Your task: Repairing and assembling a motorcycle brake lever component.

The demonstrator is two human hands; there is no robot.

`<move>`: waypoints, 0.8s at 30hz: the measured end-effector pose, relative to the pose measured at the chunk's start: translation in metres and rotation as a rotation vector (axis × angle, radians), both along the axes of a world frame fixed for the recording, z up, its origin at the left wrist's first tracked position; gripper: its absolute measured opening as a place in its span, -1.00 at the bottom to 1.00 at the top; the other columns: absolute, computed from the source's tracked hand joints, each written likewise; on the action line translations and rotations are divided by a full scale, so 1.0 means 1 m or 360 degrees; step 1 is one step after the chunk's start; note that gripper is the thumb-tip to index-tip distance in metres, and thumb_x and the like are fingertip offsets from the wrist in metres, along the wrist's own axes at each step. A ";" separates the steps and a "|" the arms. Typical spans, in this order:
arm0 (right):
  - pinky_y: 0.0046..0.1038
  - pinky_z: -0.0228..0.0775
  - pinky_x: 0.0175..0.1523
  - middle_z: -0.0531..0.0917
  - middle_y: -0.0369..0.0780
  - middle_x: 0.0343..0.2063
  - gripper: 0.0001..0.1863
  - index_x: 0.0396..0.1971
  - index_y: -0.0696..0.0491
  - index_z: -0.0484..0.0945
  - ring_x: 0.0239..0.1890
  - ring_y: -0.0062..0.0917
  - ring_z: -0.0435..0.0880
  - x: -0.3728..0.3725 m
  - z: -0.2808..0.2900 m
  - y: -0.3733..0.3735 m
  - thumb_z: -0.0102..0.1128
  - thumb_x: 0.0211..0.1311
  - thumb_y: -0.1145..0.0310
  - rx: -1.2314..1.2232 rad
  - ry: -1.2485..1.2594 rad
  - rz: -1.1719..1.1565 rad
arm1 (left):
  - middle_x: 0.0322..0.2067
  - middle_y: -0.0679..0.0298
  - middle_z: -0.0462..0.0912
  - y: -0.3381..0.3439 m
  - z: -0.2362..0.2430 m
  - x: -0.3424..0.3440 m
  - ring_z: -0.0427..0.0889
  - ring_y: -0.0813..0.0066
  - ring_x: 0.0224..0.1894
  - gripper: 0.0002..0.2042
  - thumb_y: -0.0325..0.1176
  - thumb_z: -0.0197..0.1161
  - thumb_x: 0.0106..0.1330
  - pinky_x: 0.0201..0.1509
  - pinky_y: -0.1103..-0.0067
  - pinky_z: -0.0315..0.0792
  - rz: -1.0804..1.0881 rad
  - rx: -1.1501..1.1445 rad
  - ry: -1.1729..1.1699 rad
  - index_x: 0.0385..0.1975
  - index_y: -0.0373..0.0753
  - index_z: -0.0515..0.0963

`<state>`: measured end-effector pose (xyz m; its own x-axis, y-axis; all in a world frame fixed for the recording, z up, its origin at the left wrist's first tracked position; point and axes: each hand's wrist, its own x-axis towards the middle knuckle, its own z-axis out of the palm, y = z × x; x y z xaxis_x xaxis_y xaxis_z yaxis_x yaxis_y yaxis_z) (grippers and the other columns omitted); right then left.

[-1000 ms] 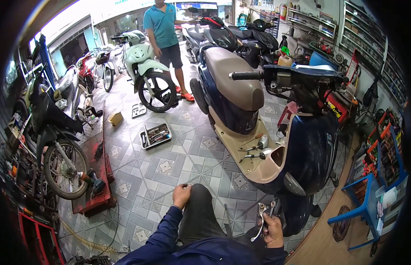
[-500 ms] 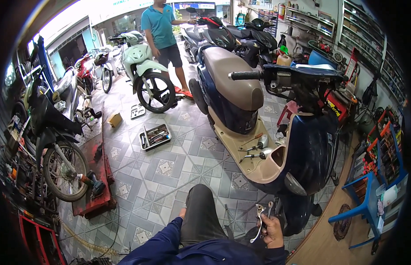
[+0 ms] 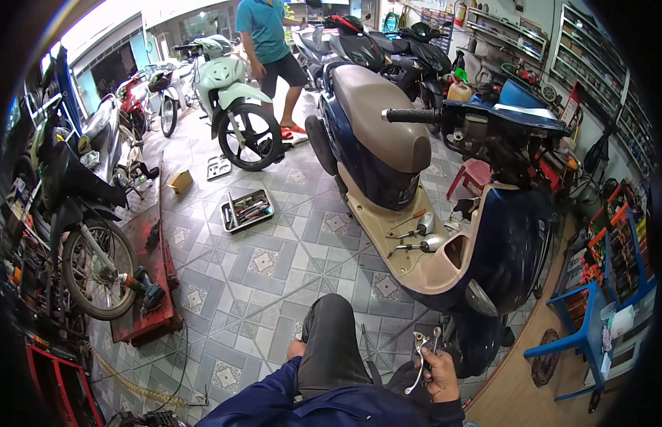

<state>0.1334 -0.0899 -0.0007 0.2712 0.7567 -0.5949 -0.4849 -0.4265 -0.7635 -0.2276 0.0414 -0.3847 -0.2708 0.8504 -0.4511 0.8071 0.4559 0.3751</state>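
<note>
- Grey tiles (image 3: 284, 299) spread ahead.
- My right hand (image 3: 441, 374) gripped a silver lever (image 3: 420, 366) lengthwise twelve-to-seven, scooter (image 3: 516, 242) at one o'clock.
- Left hand (image 3: 296, 349): I couldn't tell its grip.

No lettering can be read clearly. Small pale marks on the dark blue scooter (image 3: 519, 263), low beneath its tan seat (image 3: 380, 107), are too tiny to make out, as is any print on the red fire extinguisher (image 3: 460, 13) by the wall.

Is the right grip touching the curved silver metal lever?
Touching. In the head view, the bare right grip holds the curved silver metal lever along its upper part, lower end sticking out.
</note>
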 end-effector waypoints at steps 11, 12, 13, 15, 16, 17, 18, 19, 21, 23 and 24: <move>-0.68 -0.01 -0.71 0.62 -0.23 -0.62 -0.82 -0.37 0.10 0.55 -0.81 -0.72 0.29 -0.006 -0.001 -0.002 0.27 0.30 0.29 0.0007 0.0045 0.0094 | -0.20 -0.09 0.68 0.000 0.024 -0.030 0.68 0.02 -0.08 -0.61 -0.17 0.01 0.35 -0.07 0.15 0.55 -0.0613 0.0293 -0.0598 -0.14 -0.41 0.57; -0.67 -0.02 -0.71 0.62 -0.23 -0.62 -0.82 -0.37 0.10 0.55 -0.82 -0.72 0.28 -0.006 -0.001 -0.003 0.27 0.30 0.30 0.0010 0.0047 0.0094 | -0.18 -0.09 0.68 -0.001 0.022 -0.032 0.67 0.01 -0.07 -0.61 -0.15 0.01 0.35 -0.06 0.15 0.54 -0.0596 0.0268 -0.0561 -0.13 -0.39 0.57; -0.66 -0.03 -0.70 0.62 -0.23 -0.62 -0.83 -0.37 0.10 0.56 -0.82 -0.72 0.26 -0.005 0.000 -0.004 0.26 0.30 0.31 0.0007 0.0048 0.0090 | -0.17 -0.09 0.67 0.001 0.021 -0.030 0.66 0.00 -0.06 -0.60 -0.14 0.00 0.35 -0.05 0.15 0.53 -0.0583 0.0239 -0.0526 -0.12 -0.38 0.57; -0.66 -0.03 -0.70 0.63 -0.22 -0.62 -0.83 -0.37 0.10 0.56 -0.82 -0.72 0.26 -0.004 0.000 -0.006 0.26 0.30 0.31 -0.0001 0.0049 0.0075 | -0.14 -0.08 0.66 0.015 0.021 -0.024 0.64 -0.01 -0.03 -0.59 -0.10 0.00 0.35 -0.02 0.14 0.51 -0.0569 0.0179 -0.0457 -0.10 -0.36 0.56; -0.66 -0.03 -0.70 0.63 -0.22 -0.62 -0.82 -0.38 0.10 0.56 -0.81 -0.72 0.27 -0.003 0.000 -0.007 0.26 0.30 0.30 -0.0011 0.0045 0.0070 | -0.12 -0.07 0.65 0.012 0.020 -0.022 0.63 -0.02 -0.02 -0.58 -0.08 0.00 0.35 -0.01 0.13 0.50 -0.0569 0.0148 -0.0422 -0.09 -0.34 0.56; -0.66 -0.02 -0.70 0.63 -0.22 -0.61 -0.82 -0.38 0.10 0.56 -0.81 -0.72 0.27 -0.001 0.000 -0.008 0.26 0.30 0.30 -0.0021 0.0040 0.0059 | -0.10 -0.07 0.64 0.020 0.021 -0.021 0.62 -0.02 0.00 -0.57 -0.07 0.00 0.35 0.01 0.13 0.49 -0.0574 0.0118 -0.0386 -0.09 -0.33 0.56; -0.66 -0.02 -0.70 0.63 -0.22 -0.61 -0.82 -0.38 0.10 0.56 -0.81 -0.72 0.27 0.000 0.001 -0.009 0.26 0.30 0.30 -0.0014 0.0048 0.0033 | -0.09 -0.07 0.64 0.029 0.019 -0.007 0.61 -0.03 0.01 -0.56 -0.05 0.00 0.35 0.02 0.12 0.49 -0.0578 0.0093 -0.0349 -0.08 -0.32 0.56; -0.66 -0.02 -0.70 0.64 -0.22 -0.61 -0.82 -0.37 0.11 0.57 -0.81 -0.72 0.28 0.001 0.002 -0.010 0.26 0.30 0.30 -0.0012 0.0057 0.0047 | -0.07 -0.06 0.63 0.026 0.019 0.001 0.60 -0.04 0.02 -0.56 -0.03 0.00 0.35 0.03 0.12 0.48 -0.0587 0.0068 -0.0311 -0.07 -0.31 0.55; -0.67 -0.01 -0.70 0.64 -0.22 -0.60 -0.82 -0.35 0.12 0.58 -0.80 -0.73 0.28 -0.001 0.005 -0.013 0.27 0.30 0.30 -0.0006 0.0085 0.0059 | -0.04 -0.06 0.61 0.029 0.012 -0.001 0.58 -0.05 0.05 -0.54 0.00 0.00 0.36 0.06 0.11 0.46 -0.0620 0.0017 -0.0226 -0.05 -0.28 0.55; -0.67 -0.01 -0.69 0.65 -0.21 -0.59 -0.82 -0.34 0.13 0.59 -0.80 -0.74 0.29 0.000 0.007 -0.014 0.28 0.30 0.31 0.0031 0.0102 0.0038 | -0.01 -0.05 0.60 0.024 0.003 -0.010 0.56 -0.07 0.08 -0.53 0.04 0.00 0.36 0.08 0.10 0.44 -0.0642 -0.0031 -0.0140 -0.03 -0.26 0.54; -0.68 0.00 -0.69 0.65 -0.21 -0.59 -0.82 -0.33 0.14 0.60 -0.79 -0.74 0.29 0.000 0.007 -0.013 0.28 0.30 0.31 0.0061 0.0107 0.0062 | 0.01 -0.04 0.59 0.019 -0.003 -0.018 0.55 -0.07 0.09 -0.52 0.05 0.00 0.36 0.09 0.10 0.43 -0.0642 -0.0054 -0.0097 -0.02 -0.24 0.54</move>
<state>0.1331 -0.1028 0.0068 0.2015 0.7884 -0.5812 -0.5193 -0.4172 -0.7459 -0.2457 0.0605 -0.3879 0.1096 0.8673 -0.4856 0.9004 0.1203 0.4181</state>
